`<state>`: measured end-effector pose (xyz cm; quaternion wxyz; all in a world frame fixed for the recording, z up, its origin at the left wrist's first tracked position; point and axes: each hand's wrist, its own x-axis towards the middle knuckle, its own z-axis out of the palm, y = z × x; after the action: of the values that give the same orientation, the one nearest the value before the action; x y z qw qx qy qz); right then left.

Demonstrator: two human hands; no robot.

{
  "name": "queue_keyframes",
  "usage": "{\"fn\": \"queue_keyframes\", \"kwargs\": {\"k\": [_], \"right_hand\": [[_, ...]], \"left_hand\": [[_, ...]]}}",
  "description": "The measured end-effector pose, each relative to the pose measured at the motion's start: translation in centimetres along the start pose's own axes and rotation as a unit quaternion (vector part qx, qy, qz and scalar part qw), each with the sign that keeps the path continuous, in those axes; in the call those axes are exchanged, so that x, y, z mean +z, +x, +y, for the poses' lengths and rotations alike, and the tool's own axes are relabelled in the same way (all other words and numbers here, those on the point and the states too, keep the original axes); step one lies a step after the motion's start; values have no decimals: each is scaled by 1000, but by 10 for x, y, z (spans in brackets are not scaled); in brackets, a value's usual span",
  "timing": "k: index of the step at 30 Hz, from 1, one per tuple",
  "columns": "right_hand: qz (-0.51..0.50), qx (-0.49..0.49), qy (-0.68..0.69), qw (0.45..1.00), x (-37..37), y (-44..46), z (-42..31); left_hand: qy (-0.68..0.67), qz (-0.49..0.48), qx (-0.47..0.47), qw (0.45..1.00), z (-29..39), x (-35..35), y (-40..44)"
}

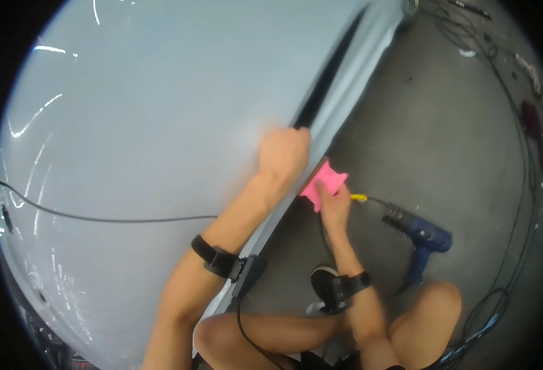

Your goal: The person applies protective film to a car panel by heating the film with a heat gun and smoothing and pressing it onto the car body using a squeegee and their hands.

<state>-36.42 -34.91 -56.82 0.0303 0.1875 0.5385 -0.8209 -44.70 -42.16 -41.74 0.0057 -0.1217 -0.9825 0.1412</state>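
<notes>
My left hand [284, 154] is closed in a fist at the edge of a glossy pale grey-blue panel [160, 123], where a dark strip [330, 77] begins. What its fingers hold, if anything, is hidden. Below it, my right hand [335, 206] grips a pink squeegee [326, 184], thumb across its face. The squeegee's brownish edge lies against or very near the panel's lower side; contact is not clear. Just right of that hand a small yellow piece [359, 198] shows.
A blue heat gun [422, 234] lies on the grey floor [401, 148], right of my right hand. Cables [521, 185] run along the far right. A black cord [99, 218] crosses the panel to my left forearm. My bent knees and a black shoe [327, 287] are below.
</notes>
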Motion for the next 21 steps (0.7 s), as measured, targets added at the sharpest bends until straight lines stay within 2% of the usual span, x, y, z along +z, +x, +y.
{"fn": "queue_keyframes", "kwargs": {"k": [1, 6, 8, 10, 11, 13, 16, 17, 18, 21], "right_hand": [[14, -60, -44, 997, -2, 16, 5], [88, -80, -22, 993, -7, 90, -18], [129, -113, 43, 984, -10, 137, -30], [185, -151, 131, 962, -15, 187, -41], [196, -160, 138, 958, -18, 207, -53], [286, -106, 284, 909, -14, 239, -72], [333, -74, 311, 887, -3, 278, -93], [310, -86, 331, 887, -3, 285, -95], [308, -70, 328, 890, -7, 287, -88], [289, -64, 349, 889, -10, 291, -88]], "left_hand": [[-3, 1, 13, 1000, -2, 2, -2], [-50, -20, 13, 998, -8, 0, -5], [-56, -22, 23, 998, -5, -2, 5], [-84, -129, 2, 988, -6, -3, 14], [-80, -121, 16, 989, -1, -8, 17], [-101, -78, -44, 991, 8, -20, 16], [-66, -116, -65, 989, 18, -25, 36], [-78, -85, -94, 989, 23, -21, 41], [-74, -98, -104, 987, 28, -22, 44], [-83, -75, -102, 989, 34, -42, 77]]}}
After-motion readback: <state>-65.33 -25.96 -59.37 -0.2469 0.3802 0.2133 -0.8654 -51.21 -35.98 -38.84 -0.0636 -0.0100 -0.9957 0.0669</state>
